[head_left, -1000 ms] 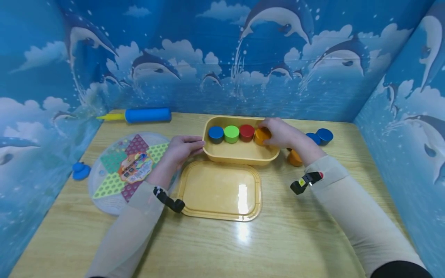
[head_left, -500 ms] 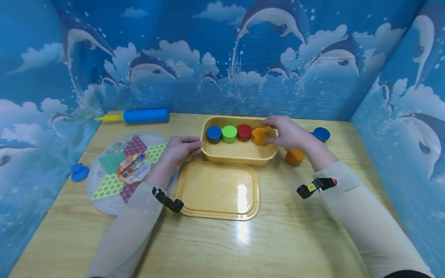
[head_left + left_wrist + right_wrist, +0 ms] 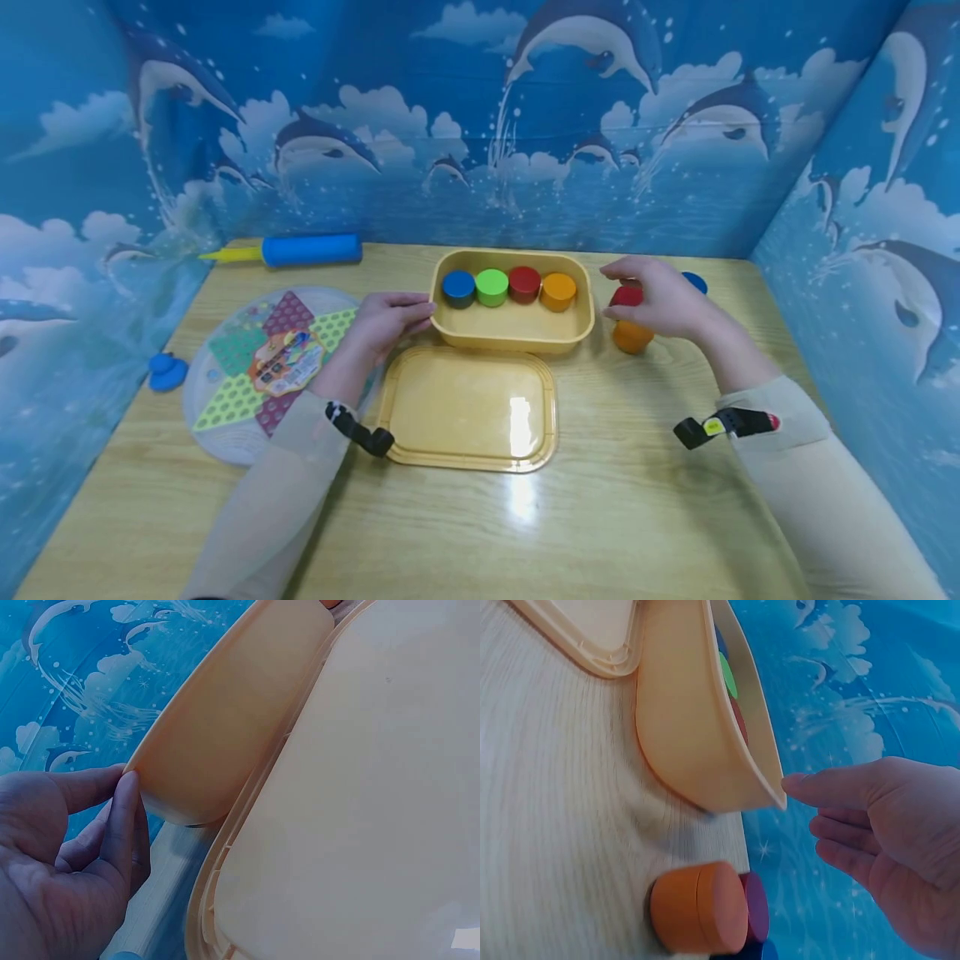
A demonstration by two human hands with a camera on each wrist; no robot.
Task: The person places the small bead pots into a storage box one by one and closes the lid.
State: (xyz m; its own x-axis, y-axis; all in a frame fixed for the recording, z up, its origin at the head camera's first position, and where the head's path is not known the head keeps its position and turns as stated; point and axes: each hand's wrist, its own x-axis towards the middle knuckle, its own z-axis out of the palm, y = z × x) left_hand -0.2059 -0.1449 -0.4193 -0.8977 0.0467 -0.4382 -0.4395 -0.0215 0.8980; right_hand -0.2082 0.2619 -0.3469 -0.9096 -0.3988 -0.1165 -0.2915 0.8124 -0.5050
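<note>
Box (image 3: 510, 342) pinched at left end by left grip (image 3: 384, 323), red tub (image 3: 626, 297) below parted, empty right grip (image 3: 662, 300)

The right fingers (image 3: 624, 313) partly hide 1 red tub (image 3: 626, 296), and the label (image 3: 287, 362) is too small to read.

No lettering can be read. The label (image 3: 285, 362) on the round board (image 3: 234, 402) bears colourful print — too blurred to decipher — and the yellow wrist tag (image 3: 713, 427) is too small.

head view bright — white glare on the yellow lid (image 3: 467, 408) — wrist views dimmer, bluish
</note>
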